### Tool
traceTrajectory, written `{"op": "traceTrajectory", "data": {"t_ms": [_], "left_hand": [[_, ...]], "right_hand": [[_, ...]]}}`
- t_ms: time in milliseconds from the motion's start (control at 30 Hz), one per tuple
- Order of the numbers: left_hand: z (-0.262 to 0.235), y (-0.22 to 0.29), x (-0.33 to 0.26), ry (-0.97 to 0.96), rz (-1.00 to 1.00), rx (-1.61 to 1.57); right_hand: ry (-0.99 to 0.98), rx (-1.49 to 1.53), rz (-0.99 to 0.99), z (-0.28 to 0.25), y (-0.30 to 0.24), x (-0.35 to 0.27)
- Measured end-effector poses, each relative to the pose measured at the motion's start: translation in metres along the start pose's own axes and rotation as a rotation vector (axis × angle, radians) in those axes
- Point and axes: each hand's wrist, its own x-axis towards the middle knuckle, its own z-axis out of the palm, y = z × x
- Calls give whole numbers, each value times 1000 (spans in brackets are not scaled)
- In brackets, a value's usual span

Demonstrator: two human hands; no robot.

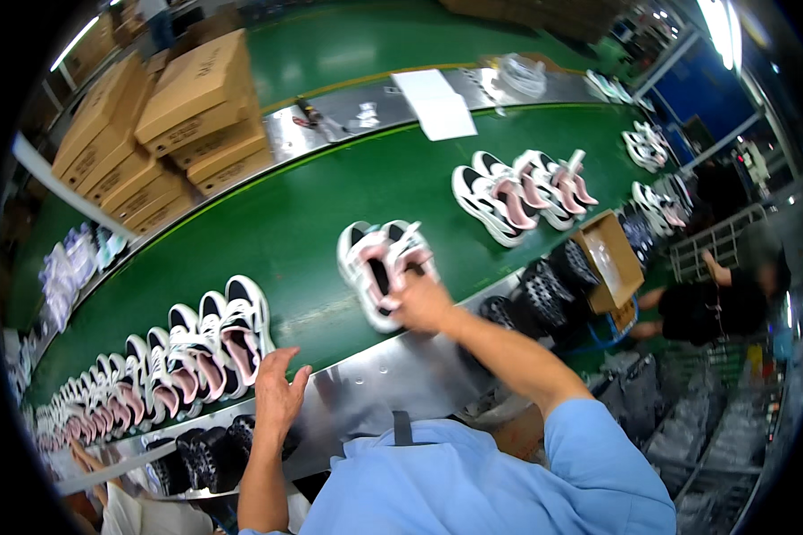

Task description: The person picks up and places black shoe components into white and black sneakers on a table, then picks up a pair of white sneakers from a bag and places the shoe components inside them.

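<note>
My right hand point(424, 301) is closed on the heel end of the right-hand sneaker point(408, 241) of a white, black and pink pair. Its partner, the left sneaker point(363, 267), lies close beside it on the green conveyor belt point(303, 214). My fingertips are partly hidden inside the shoe's collar. Over the metal edge of the line my left hand point(279, 388) is held with thumb and fingers apart, holding nothing. Nearest to it is the end sneaker point(245, 321) of a long row of the same shoes at the left.
More sneakers point(517, 192) stand farther right on the belt. A white sheet point(437, 102) lies on the far metal ledge, left of a clear tape roll point(519, 76). Stacked brown cartons point(196, 98) rise at the far left. Dark shoes point(544, 290) and an open carton point(608, 259) line the near right edge.
</note>
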Motion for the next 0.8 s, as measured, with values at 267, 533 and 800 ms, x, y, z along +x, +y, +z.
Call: {"op": "traceTrajectory", "data": {"t_ms": [267, 533, 800], "left_hand": [[45, 31, 27, -197, -185, -391], [36, 103, 14, -492, -13, 471], [121, 90, 3, -178, 65, 172]], "right_hand": [[99, 211, -41, 48, -148, -129], [640, 110, 751, -129, 29, -239], [-35, -143, 1093, -81, 193, -281]]}}
